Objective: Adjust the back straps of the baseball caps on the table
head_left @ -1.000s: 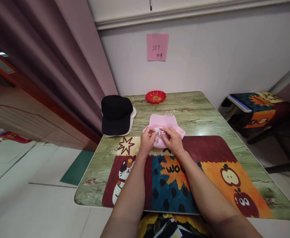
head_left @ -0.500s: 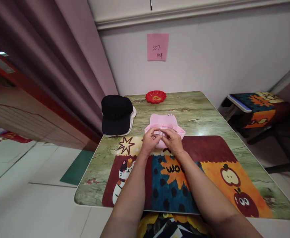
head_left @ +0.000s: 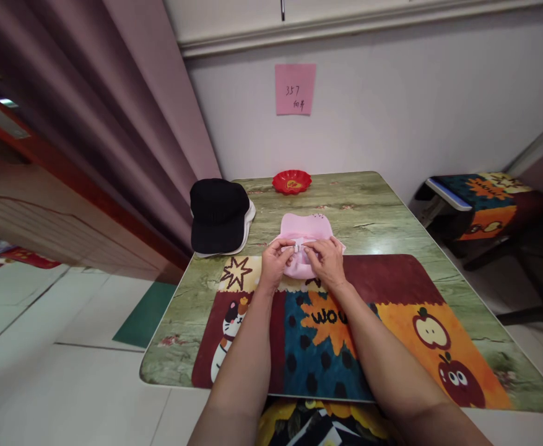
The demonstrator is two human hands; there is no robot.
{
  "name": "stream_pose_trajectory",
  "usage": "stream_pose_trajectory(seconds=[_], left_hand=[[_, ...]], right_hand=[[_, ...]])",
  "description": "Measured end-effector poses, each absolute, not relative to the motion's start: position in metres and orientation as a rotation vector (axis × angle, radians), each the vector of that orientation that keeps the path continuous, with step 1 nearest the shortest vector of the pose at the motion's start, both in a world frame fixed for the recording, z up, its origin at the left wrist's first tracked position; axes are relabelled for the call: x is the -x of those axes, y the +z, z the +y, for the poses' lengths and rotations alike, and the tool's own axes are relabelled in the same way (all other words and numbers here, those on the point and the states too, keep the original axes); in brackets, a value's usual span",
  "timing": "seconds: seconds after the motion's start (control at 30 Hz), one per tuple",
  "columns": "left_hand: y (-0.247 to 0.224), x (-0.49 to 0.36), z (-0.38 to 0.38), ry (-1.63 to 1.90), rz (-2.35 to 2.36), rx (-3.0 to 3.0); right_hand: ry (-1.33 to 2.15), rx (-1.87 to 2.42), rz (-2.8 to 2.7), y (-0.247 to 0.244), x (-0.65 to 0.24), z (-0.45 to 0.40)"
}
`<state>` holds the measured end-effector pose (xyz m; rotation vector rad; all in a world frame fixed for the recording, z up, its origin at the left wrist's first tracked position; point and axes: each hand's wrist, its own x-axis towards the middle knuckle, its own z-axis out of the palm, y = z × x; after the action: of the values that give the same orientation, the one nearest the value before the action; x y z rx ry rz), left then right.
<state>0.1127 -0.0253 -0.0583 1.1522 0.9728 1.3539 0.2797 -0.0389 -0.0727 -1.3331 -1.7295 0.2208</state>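
A pink cap (head_left: 304, 228) lies on the table in front of me, its brim pointing away and its inside partly showing. At the edge nearest me, my left hand (head_left: 275, 260) pinches the left part of the cap's back strap. My right hand (head_left: 325, 259) is closed on the strap's right part, thumb and forefinger together. Between the fingertips shows a small pale, shiny piece that looks like the strap's buckle (head_left: 298, 248); its details are too small to make out. Fingers hide some of the strap and the cap's sides.
To the left, a black cap (head_left: 219, 214) is stacked over a white one (head_left: 251, 214). A red scalloped dish (head_left: 291, 182) stands at the back of the green table (head_left: 359, 210). Beneath my forearms lies a colourful mat (head_left: 392, 279). A covered stool (head_left: 489, 198) is at the right.
My hands have drawn slightly apart, the left one moving left. More of the strap and its shiny piece shows between them. The cap has stayed in place.
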Motion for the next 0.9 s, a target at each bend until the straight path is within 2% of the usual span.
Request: stream_pose_trajectory(seconds=[0.4,0.9], left_hand=[[-0.066,-0.1149,-0.0223,1.358,1.044,-1.552],[-0.0624,-0.1169,-0.0261,1.347,1.015,-1.522]], right_hand=[[0.556,1.224,-1.514,-0.0684,-0.28,-0.0358],[0.589,1.242,-1.512,-0.0733,-0.2768,-0.0329]])
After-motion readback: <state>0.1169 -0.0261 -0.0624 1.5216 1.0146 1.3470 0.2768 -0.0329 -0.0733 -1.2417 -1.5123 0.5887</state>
